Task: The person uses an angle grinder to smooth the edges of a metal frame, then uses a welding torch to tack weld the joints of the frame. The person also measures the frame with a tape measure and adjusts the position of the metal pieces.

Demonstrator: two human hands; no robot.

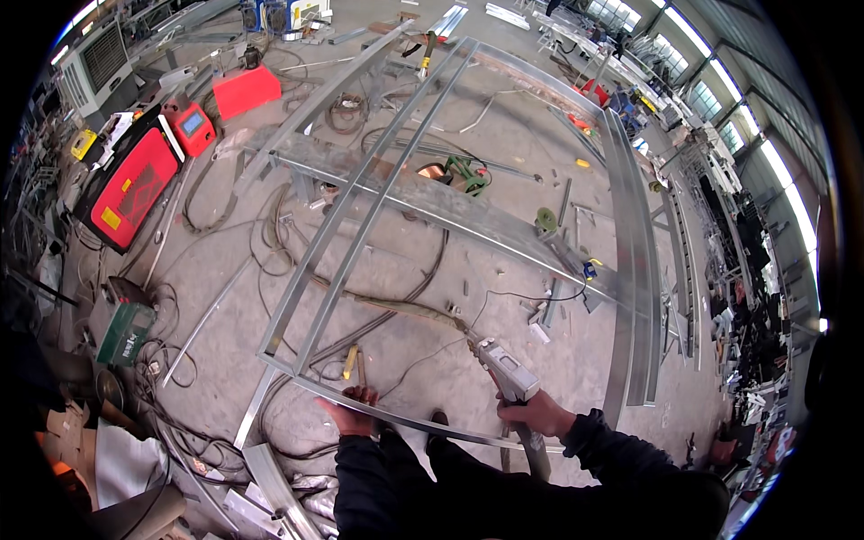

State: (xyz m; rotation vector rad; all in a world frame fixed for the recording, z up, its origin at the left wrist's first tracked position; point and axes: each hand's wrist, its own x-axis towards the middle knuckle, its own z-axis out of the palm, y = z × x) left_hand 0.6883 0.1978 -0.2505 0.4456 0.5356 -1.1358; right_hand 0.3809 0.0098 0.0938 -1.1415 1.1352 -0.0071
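A large silvery metal frame (423, 214) of long bars stretches out in front of me. My left hand (351, 414) is closed over its near bar (423, 426), at the left part of that edge. In my right hand (540, 416) is a grey-white, boxy hand-held welding gun (508, 370), its slim end pointing away and to the left, inside the frame outline. A thick hose (405, 308) runs on the floor up to that slim end. Beyond the left hand lies a small yellow-handled tool (351, 362). My fingertips under the bar are partly hidden.
On the left stand a red machine (135, 193), a smaller red unit with a screen (191, 129) and a green box (126, 333). Cables (270, 236) coil over the floor. A green angle grinder (464, 176) and a blue-yellow tape measure (590, 269) lie within the frame.
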